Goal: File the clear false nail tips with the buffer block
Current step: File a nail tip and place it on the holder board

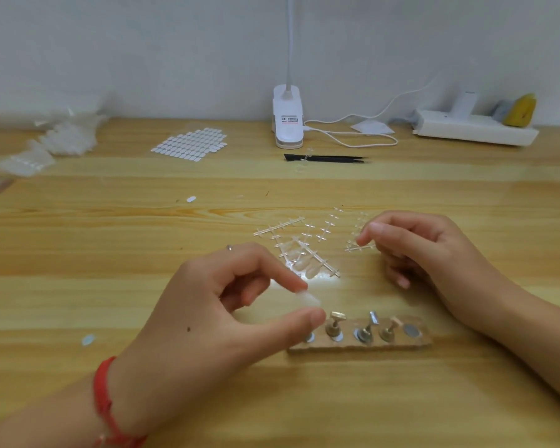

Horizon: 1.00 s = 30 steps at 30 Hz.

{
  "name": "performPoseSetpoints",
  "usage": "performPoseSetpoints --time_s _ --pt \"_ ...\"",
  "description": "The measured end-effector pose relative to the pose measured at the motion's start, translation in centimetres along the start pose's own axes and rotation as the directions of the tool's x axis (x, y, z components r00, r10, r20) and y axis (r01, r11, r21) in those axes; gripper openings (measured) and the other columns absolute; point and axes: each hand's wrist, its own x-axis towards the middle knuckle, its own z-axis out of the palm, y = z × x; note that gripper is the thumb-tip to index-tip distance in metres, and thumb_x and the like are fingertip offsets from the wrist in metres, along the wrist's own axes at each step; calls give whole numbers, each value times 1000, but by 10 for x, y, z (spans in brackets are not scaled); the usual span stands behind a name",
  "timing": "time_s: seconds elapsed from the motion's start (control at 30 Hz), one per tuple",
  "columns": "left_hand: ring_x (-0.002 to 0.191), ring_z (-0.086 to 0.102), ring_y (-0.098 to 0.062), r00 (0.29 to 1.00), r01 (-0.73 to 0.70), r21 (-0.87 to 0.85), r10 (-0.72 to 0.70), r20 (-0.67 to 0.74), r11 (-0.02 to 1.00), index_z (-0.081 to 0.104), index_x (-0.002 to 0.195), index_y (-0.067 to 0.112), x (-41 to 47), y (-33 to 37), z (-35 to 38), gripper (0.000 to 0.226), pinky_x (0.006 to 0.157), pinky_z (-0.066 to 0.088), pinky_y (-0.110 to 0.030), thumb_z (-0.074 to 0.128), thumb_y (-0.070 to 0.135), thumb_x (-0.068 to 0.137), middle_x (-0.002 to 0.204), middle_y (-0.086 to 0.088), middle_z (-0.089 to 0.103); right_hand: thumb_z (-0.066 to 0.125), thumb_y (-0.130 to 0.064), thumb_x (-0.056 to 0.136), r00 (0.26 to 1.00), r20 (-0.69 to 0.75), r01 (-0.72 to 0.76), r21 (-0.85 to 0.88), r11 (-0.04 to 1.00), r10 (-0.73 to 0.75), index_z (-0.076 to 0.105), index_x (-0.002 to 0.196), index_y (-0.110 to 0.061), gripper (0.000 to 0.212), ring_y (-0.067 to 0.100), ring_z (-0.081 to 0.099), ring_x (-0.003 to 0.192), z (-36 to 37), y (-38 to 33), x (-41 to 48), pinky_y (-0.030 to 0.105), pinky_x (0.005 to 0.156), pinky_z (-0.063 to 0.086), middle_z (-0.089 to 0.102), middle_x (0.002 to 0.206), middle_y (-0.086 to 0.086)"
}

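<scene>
**A:** What are the hands doing?

**B:** The left hand (207,305), wearing a red cord bracelet (105,402) at the wrist, is pinching one clear nail tip (307,299) between thumb and forefinger. Its other fingers are curling loosely. The right hand (427,253) is curling its fingers too. Its forefinger and thumb tips are touching a clear sprue strip (359,248), but I cannot tell whether they are gripping it.

**A:** Where is that tip sitting?

**B:** It is being held close to the left end of the nail stand (362,345), just left of the first brass peg. More clear tips (304,266) are lying on sprues between the hands, slightly farther away.

**A:** And around them?

**B:** A wooden table (110,237) is carrying everything, against a pale wall. A white power strip (476,130) is lying far right and a clip lamp (287,121) is standing far centre. A sheet of oval tabs (191,143) is lying to the lamp's left, and black tweezers (327,158) are lying just nearer than the lamp.
</scene>
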Motion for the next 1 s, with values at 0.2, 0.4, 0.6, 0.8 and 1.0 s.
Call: performPoseSetpoints --time_s 0.2,0.4,0.6,0.8,1.0 --pt "52 38 2 1000 0 77 -1 10 997 66 79 34 -5 -3 1 33 48 26 -7 74 58 57 58 14 41 62 -44 79 1000 11 12 -19 1000 -12 73 74 -25 22 7 37 45 0 1 0 18 46 36 55 55 -22" --pt "50 38 3 999 23 55 -26 47 998 67 81 34 -3 -5 1 33 47 25 -4 74 57 58 57 15 42 61 -45 78 1000 10 23 -28 999 -23 72 75 -23 24 8 38 45 -2 4 1 17 46 36 54 54 -21" --pt "49 37 2 998 -8 76 3 68 997 65 80 35 -4 -5 3 28 47 26 -5 72 54 61 57 13 41 61 -45 76 999 13 33 -20 999 -33 73 75 -23 25 8 38 44 -2 4 1 15 46 36 54 55 -21" --pt "49 38 1 997 -5 94 -2 77 996 63 77 35 -4 -4 3 25 48 27 -6 71 53 62 57 12 41 63 -34 82 999 16 32 -12 999 -32 73 74 -22 17 7 38 45 -1 5 1 15 44 36 54 54 -20" --pt "47 35 -1 998 2 115 -9 66 993 63 80 32 -6 -3 3 28 47 26 -10 70 53 62 57 10 42 64 -42 75 1000 10 27 26 999 -27 73 72 -21 24 8 35 46 0 5 1 16 43 36 48 51 -16"
